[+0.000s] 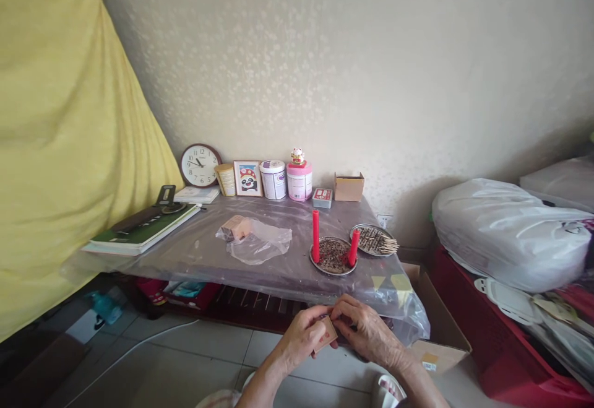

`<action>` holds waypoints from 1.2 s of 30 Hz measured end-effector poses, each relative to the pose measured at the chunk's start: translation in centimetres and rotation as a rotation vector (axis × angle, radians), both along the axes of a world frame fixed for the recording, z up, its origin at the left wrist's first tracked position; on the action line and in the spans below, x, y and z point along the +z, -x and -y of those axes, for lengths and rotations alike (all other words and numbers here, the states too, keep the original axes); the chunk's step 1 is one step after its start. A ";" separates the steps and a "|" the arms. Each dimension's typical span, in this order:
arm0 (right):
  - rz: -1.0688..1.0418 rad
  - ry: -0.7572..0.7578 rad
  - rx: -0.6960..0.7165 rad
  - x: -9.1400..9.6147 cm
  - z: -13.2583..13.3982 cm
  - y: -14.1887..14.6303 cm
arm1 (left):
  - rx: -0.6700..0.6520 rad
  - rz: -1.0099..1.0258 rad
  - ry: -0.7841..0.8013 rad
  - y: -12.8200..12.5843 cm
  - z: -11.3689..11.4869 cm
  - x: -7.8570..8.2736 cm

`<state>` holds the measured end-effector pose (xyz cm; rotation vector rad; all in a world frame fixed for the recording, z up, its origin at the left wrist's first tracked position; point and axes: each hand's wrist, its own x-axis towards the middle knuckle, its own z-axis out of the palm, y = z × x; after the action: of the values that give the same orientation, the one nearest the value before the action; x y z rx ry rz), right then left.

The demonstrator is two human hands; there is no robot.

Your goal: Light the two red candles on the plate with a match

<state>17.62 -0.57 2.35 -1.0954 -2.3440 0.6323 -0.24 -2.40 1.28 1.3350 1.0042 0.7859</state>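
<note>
Just in front of the table's near edge, my left hand (305,335) is closed round a small brown cardboard matchbox (327,335) with a red print on its face. The fingers of my right hand (364,330) are pinched together at the matchbox's right end; anything smaller between them is hidden. Beyond my hands, two red candles stand on a round metal plate (333,272) covered in dark specks: a tall upright candle (316,238) and a shorter, slightly tilted candle (354,248). Behind it, a second round plate (369,246) carries many thin wooden sticks (390,245).
Plastic sheeting covers the low table (185,253). A clear plastic bag (262,244) with small brown boxes (236,227) lies on it. A clock (200,165), cans (273,180) and a green book (143,230) stand or lie farther back. An open carton (440,327) and red bin (501,340) are at right.
</note>
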 end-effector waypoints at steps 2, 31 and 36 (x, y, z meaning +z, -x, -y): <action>-0.006 0.011 0.005 0.0 0.0 0.0 | -0.006 -0.010 -0.019 0.0 0.0 0.0; 0.055 -0.073 -0.028 -0.6 0.3 0.2 | 0.068 -0.069 -0.054 -0.1 0.0 -0.9; -0.002 -0.090 -0.115 -0.5 -0.2 -0.2 | 0.176 0.017 0.027 -0.1 -0.6 -0.9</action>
<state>17.82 -0.36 1.84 -1.1777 -2.2662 0.4808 -0.14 -1.82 0.35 1.2267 1.1257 0.9115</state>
